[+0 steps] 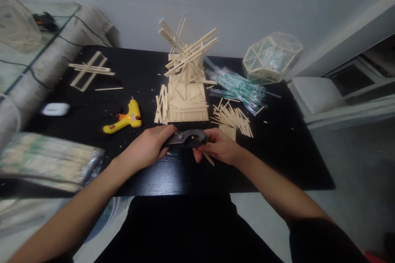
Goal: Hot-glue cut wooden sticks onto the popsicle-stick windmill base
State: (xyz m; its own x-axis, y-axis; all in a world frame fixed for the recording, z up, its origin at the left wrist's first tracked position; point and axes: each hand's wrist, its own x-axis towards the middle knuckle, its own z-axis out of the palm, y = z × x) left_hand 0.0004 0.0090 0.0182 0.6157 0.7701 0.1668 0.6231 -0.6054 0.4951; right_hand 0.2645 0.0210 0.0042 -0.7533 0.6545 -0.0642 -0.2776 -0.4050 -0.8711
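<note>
My left hand (148, 146) is closed around the handle of a dark cutting tool (187, 138) held just above the near part of the black table (286, 152). My right hand (220, 146) is closed at the tool's head and pinches a thin wooden stick (208, 159) that pokes out below the fingers. Straight behind the hands stands a windmill-like model of wooden sticks (187, 78), with loose cut sticks (233, 119) to its right.
A yellow glue gun (125, 120) lies left of the model. A crossed stick frame (89, 70) lies at the far left. Packets of sticks (239, 86) and a faceted stick dome (271, 57) sit at the back right. A bundle of packed sticks (46, 162) sits at the left edge.
</note>
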